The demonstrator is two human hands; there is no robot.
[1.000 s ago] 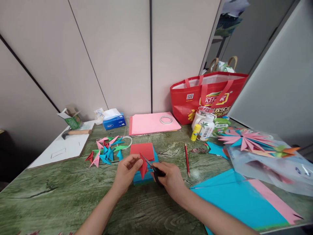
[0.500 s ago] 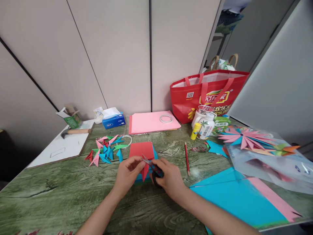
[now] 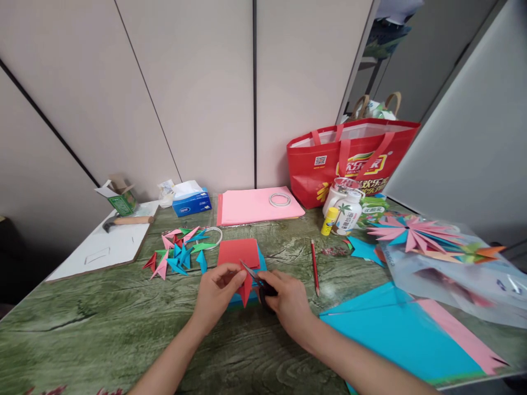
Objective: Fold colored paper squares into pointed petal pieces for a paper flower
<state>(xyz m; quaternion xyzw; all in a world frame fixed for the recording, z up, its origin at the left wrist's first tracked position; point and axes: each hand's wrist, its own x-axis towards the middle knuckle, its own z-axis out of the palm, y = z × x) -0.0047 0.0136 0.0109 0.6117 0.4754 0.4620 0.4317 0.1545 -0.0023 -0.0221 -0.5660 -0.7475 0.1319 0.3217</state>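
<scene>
My left hand (image 3: 218,291) pinches a folded red paper piece (image 3: 246,292), its pointed end hanging downward. Black-handled scissors (image 3: 267,293) are gripped in my right hand (image 3: 290,299), their blades angled up and left against the top of the red piece. Whether the blades are fully closed is hard to make out. Beneath both hands lies a stack of red sheets (image 3: 237,251) on top of blue ones (image 3: 262,262). To the left rests a pile of small folded paper pieces (image 3: 178,257) in pink, blue, green and red, beside a white ring (image 3: 217,237).
A red pencil (image 3: 315,269) lies right of my hands, with a glue stick (image 3: 330,221) and white bottle (image 3: 347,214) behind. Blue paper (image 3: 395,334) covers the front right. Pink sheets (image 3: 251,206), a tissue box (image 3: 191,203), a hammer (image 3: 132,220) and a red bag (image 3: 307,170) stand farther back.
The scissors and my right hand have shifted slightly right and down, with the blades now lying more along the red piece's top. The red piece's tip has swung a little right.
</scene>
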